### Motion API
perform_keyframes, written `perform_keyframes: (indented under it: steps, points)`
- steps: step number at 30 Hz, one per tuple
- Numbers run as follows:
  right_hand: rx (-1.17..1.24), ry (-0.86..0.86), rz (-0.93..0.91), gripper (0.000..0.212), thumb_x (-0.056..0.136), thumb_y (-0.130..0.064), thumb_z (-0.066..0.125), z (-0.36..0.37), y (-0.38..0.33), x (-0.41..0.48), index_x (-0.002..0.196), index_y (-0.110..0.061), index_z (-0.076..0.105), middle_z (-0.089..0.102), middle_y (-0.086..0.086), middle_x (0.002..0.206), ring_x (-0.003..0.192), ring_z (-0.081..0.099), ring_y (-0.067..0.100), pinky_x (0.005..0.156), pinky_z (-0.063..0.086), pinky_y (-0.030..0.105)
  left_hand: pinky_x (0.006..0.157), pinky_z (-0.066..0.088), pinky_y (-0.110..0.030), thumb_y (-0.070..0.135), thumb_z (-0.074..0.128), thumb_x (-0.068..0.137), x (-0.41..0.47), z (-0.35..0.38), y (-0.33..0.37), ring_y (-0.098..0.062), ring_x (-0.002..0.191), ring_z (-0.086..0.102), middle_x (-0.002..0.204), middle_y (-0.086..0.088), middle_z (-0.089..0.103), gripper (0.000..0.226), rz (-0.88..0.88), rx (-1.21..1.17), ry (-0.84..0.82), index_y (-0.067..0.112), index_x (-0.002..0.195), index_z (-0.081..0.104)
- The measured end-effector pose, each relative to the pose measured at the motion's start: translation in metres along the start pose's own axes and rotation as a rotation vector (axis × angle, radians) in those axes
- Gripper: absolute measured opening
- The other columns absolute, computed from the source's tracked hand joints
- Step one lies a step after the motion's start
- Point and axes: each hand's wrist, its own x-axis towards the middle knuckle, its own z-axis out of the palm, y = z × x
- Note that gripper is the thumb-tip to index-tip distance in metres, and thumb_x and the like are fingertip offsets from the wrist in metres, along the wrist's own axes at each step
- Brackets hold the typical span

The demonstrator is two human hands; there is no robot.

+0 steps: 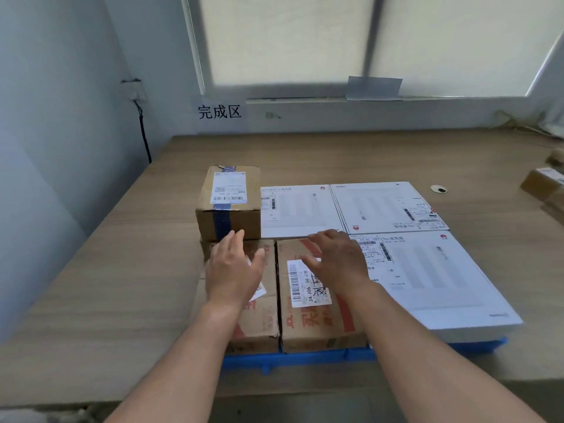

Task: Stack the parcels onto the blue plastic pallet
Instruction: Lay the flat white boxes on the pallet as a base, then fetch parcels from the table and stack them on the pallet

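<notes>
Both your hands are over the brown cartons at the near side of the blue pallet (305, 360), and neither one holds anything. The left hand (233, 270) has its fingers straight and a little spread, above the left carton (262, 319). The right hand (338, 259) is flat with the palm down, above the right carton (317, 325), and it partly covers the white label there. Whether the palms touch the cardboard or only hover just above it, I cannot tell from this view.

I judge that you are between two placings: the cartons sit in place and the hands are free. The next move calls for one more parcel. Some brown parcels (543, 187) lie at the far right edge of the table (122, 285), well apart from the pallet. You will need to reach there, take one, and choose a place for it on the stack.

The pallet lies on the table, and only its blue front edge shows. The two brown cartons with red print stand side by side, touching. Behind the left one, a small taped box (229, 203) sits higher, on another brown carton, it seems. On the right, three flat white parcels (427, 270) lie close together and make a low, level surface — a good base, I think, for the next parcel.
</notes>
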Motion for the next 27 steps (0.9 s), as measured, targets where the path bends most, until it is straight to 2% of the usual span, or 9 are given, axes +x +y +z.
perform_keyframes:
  steps: [4,7,11,13,15,18,20,23,27]
  points:
    - [0.003,0.161,0.019,0.041,0.089,-0.035,0.06,-0.029,0.036,-0.02,0.126,-0.019,0.062,0.062,0.004,0.124,0.118,0.051,0.027,0.096,0.036,0.036,0.108,0.028,-0.038,0.046,0.047,0.094,-0.014,0.016,0.056,-0.022,0.135,0.032,0.149,-0.002,0.036,0.061,0.151,0.077,0.0,0.016,0.145,0.033]
    - [-0.011,0.251,0.044,0.036,0.082,-0.026,0.069,-0.05,0.077,-0.042,0.116,-0.015,0.069,0.068,0.008,0.111,0.106,0.059,0.032,0.087,0.042,0.04,0.11,0.025,-0.037,0.052,0.045,0.093,-0.028,0.035,0.1,-0.021,0.137,0.029,0.15,0.0,0.033,0.064,0.237,0.15,-0.036,0.018,0.145,0.031]
    - [-0.098,0.343,0.127,0.036,0.064,-0.024,0.081,-0.083,0.137,-0.077,0.097,-0.014,0.074,0.072,0.006,0.091,0.082,0.067,0.031,0.069,0.051,0.04,0.109,0.026,-0.038,0.054,0.047,0.091,-0.051,0.068,0.163,-0.021,0.134,0.034,0.147,0.0,0.04,0.062,0.365,0.156,-0.075,0.02,0.142,0.039]
    - [-0.154,0.376,0.18,0.036,0.061,-0.026,0.08,-0.099,0.166,-0.097,0.094,-0.016,0.074,0.072,0.005,0.087,0.077,0.067,0.029,0.064,0.051,0.037,0.109,0.027,-0.037,0.056,0.046,0.091,-0.063,0.086,0.197,-0.02,0.135,0.035,0.147,0.001,0.041,0.061,0.438,0.137,-0.096,0.021,0.141,0.041]
    - [-0.19,0.361,0.274,0.035,0.07,-0.029,0.073,-0.116,0.192,-0.119,0.102,-0.016,0.072,0.07,0.007,0.094,0.084,0.065,0.03,0.071,0.048,0.038,0.11,0.026,-0.036,0.057,0.045,0.091,-0.077,0.104,0.232,-0.019,0.136,0.034,0.148,0.002,0.041,0.062,0.519,0.104,-0.134,0.021,0.142,0.04]
    - [-0.228,0.36,0.386,0.041,0.088,-0.033,0.058,-0.137,0.228,-0.152,0.127,-0.021,0.06,0.062,0.005,0.121,0.112,0.054,0.027,0.09,0.037,0.036,0.109,0.023,-0.034,0.057,0.044,0.091,-0.098,0.128,0.278,-0.018,0.138,0.03,0.15,0.003,0.037,0.065,0.627,0.056,-0.201,0.022,0.145,0.035]
    - [-0.245,0.38,0.445,0.044,0.092,-0.036,0.053,-0.149,0.251,-0.173,0.134,-0.024,0.053,0.057,0.002,0.129,0.119,0.048,0.023,0.094,0.034,0.034,0.108,0.023,-0.033,0.057,0.044,0.091,-0.111,0.142,0.303,-0.017,0.137,0.03,0.149,0.003,0.037,0.065,0.694,0.037,-0.235,0.022,0.145,0.034]
    - [-0.229,0.412,0.555,0.045,0.09,-0.035,0.056,-0.16,0.28,-0.2,0.133,-0.023,0.056,0.058,0.003,0.128,0.119,0.049,0.024,0.095,0.035,0.035,0.109,0.024,-0.033,0.057,0.045,0.09,-0.127,0.163,0.336,-0.018,0.137,0.03,0.149,0.002,0.038,0.067,0.781,0.018,-0.285,0.021,0.146,0.033]
    - [-0.226,0.474,0.685,0.04,0.082,-0.027,0.066,-0.169,0.315,-0.232,0.12,-0.015,0.066,0.065,0.009,0.115,0.109,0.057,0.032,0.091,0.039,0.041,0.109,0.025,-0.034,0.059,0.042,0.091,-0.148,0.194,0.378,-0.019,0.137,0.029,0.15,0.001,0.037,0.07,0.882,-0.016,-0.365,0.022,0.148,0.027]
